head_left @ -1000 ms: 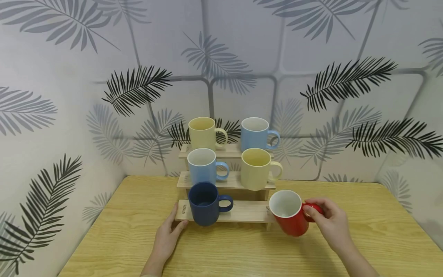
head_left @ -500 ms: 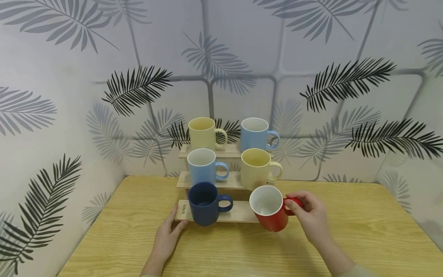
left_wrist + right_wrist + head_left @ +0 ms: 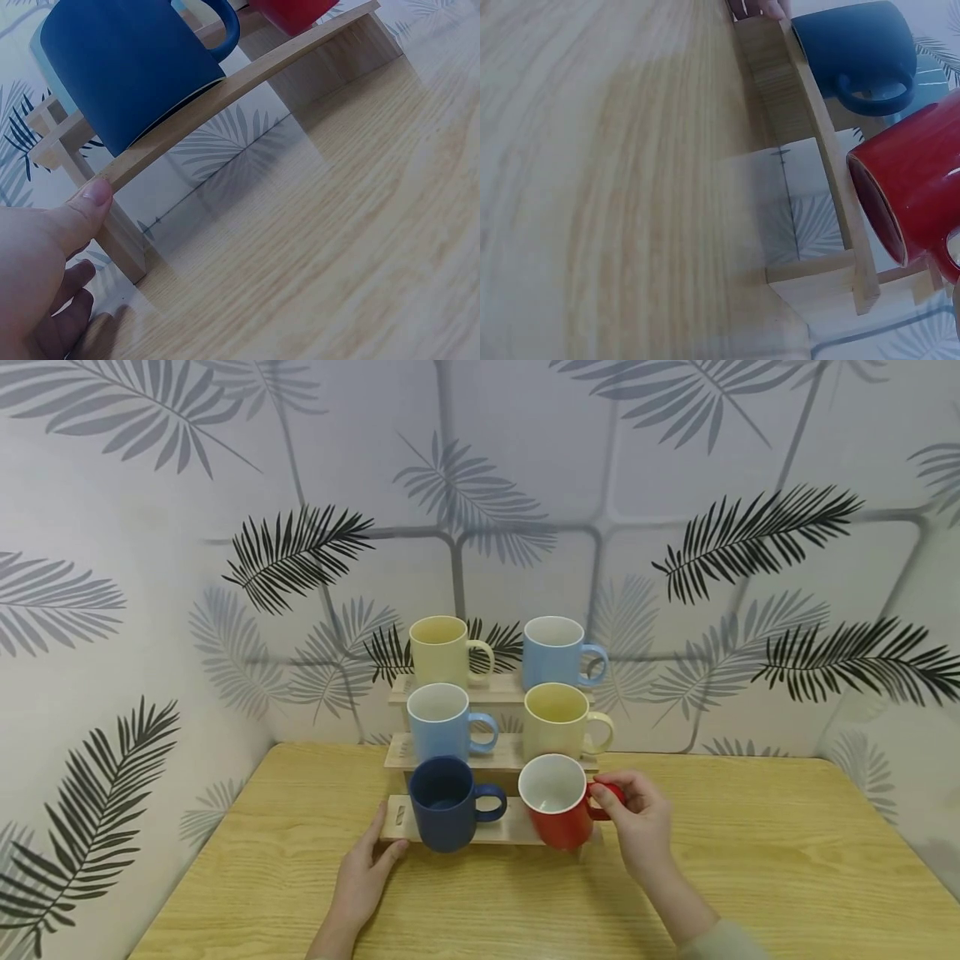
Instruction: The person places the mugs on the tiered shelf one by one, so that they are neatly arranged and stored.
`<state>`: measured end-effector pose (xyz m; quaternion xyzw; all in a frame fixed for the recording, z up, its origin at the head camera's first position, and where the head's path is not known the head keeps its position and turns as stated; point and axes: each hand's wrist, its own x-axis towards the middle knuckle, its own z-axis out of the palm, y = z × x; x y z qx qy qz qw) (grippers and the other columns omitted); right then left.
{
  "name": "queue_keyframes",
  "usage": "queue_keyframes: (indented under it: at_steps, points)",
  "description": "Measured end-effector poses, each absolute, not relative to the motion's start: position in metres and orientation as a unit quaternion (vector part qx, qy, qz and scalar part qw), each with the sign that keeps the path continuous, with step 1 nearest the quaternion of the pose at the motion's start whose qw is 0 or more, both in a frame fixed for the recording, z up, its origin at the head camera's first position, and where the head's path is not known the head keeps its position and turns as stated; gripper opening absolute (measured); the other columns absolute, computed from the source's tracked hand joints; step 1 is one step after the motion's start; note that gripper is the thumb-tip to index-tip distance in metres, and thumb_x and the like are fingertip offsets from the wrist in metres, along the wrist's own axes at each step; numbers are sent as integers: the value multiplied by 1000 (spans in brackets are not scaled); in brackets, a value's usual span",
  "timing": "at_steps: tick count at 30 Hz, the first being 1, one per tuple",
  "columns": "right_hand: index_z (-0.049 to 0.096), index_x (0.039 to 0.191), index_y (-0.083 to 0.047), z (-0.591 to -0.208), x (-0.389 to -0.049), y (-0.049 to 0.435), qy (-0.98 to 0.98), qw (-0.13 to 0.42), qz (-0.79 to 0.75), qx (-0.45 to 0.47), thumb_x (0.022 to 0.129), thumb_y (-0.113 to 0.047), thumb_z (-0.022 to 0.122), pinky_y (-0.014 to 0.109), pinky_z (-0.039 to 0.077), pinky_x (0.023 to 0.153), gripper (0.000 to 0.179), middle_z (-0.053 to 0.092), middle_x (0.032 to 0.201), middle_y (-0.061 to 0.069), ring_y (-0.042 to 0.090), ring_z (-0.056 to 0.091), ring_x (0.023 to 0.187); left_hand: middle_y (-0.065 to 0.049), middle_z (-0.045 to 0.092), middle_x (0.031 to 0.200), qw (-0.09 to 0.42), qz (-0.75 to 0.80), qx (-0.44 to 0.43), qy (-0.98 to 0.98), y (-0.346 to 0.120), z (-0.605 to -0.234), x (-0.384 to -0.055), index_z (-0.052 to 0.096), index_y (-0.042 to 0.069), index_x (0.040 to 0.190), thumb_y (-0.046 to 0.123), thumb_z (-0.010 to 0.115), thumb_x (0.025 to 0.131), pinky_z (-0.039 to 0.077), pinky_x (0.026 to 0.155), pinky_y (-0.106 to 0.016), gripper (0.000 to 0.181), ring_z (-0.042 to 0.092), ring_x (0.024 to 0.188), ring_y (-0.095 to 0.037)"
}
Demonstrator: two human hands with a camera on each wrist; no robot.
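Note:
My right hand (image 3: 643, 820) pinches the handle of a red mug (image 3: 561, 817), white inside. The mug is over the right part of the lowest step of a wooden three-step rack (image 3: 513, 827). In the right wrist view the red mug (image 3: 915, 180) leans, its base edge right at the board. My left hand (image 3: 362, 878) grips the rack's left end; in the left wrist view the thumb (image 3: 96, 192) presses the board's front edge and the other fingers curl beside the leg. A dark blue mug (image 3: 444, 814) stands upright on the same step's left.
On the middle step stand a light blue mug (image 3: 437, 735) and a yellow mug (image 3: 553, 731). Another yellow mug (image 3: 437, 660) and another light blue mug (image 3: 551, 662) stand on the top step. A leaf-patterned wall (image 3: 480, 468) rises behind the wooden table (image 3: 787, 843).
My right hand has carried the red mug leftward, from beside the rack's right end to over the lowest step. The left hand and the other mugs have stayed put.

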<state>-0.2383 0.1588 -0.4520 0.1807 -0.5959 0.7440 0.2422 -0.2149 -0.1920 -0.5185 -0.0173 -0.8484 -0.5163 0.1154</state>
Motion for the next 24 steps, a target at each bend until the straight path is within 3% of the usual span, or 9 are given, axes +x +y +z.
queue_keyframes:
  at_steps: [7,14,19,24]
  points:
    - [59,92,13,-459,-238,157,-586,239,759,154,86,13,62,29,57,55,7,65,80,3,14,63,72,-21,42,143,114,-520,-19,-846,-192,-518,-215,29,10,151,33,63,91,34,106,-50,72,45,128,-34]
    - [59,90,11,-466,-238,158,-584,246,762,135,87,11,62,19,52,59,4,64,80,2,11,61,76,-21,42,143,114,-514,-15,-850,-193,-517,-215,29,10,151,32,63,91,33,107,-50,72,43,129,-34]
    - [58,92,12,-472,-238,160,-574,242,768,147,87,13,60,19,52,66,5,63,83,1,11,60,78,-21,42,143,114,-511,-15,-852,-193,-516,-214,29,8,150,31,64,91,33,107,-50,72,42,129,-35]
    - [57,96,10,-472,-236,163,-600,223,756,139,89,9,59,19,53,62,7,63,85,-1,9,60,79,-21,40,144,119,-508,-15,-853,-194,-517,-214,30,7,150,29,65,91,33,107,-49,72,41,130,-35]
